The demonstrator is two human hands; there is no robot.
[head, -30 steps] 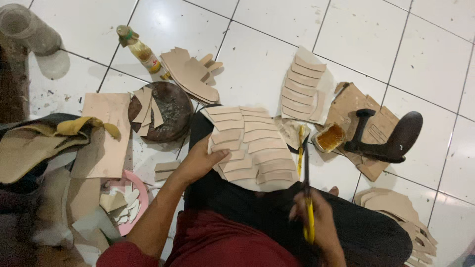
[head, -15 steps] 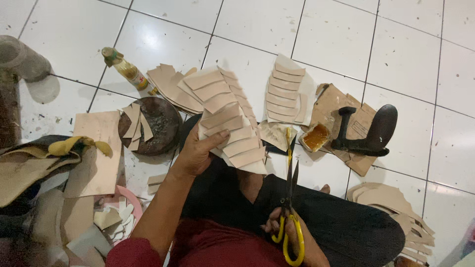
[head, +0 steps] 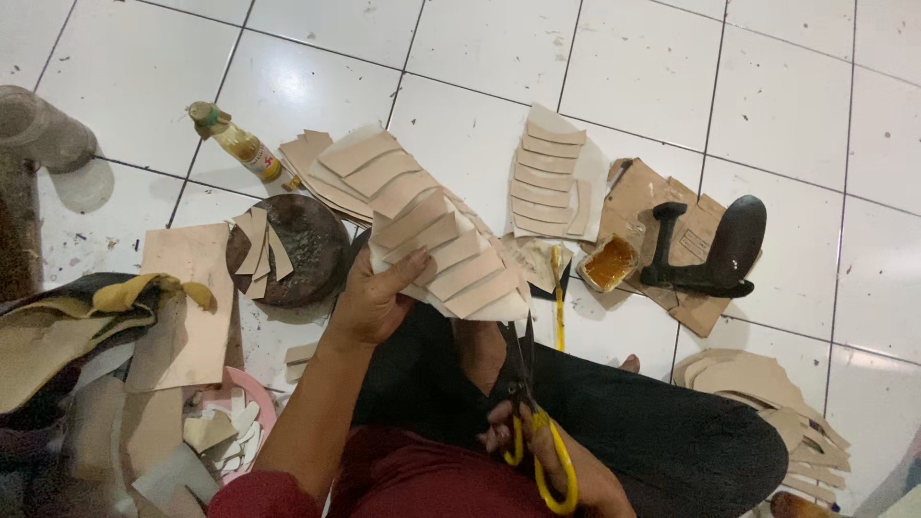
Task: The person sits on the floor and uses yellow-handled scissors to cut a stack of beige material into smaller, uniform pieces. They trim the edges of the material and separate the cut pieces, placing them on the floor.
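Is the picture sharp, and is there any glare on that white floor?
Head view: mostly sharp; the floor tiles show soft glare near the bottle; the left hand holding the sheet of tan pieces is clear; the right hand with scissors is slightly soft.

Your left hand (head: 369, 302) is raised in front of you at the end of a bare forearm that runs up from the lower left, fingers (head: 408, 270) curled closed in a grip, thumb uppermost. Your right hand (head: 566, 465) sits low by your lap, fingers closed in a grip, knuckles facing up.
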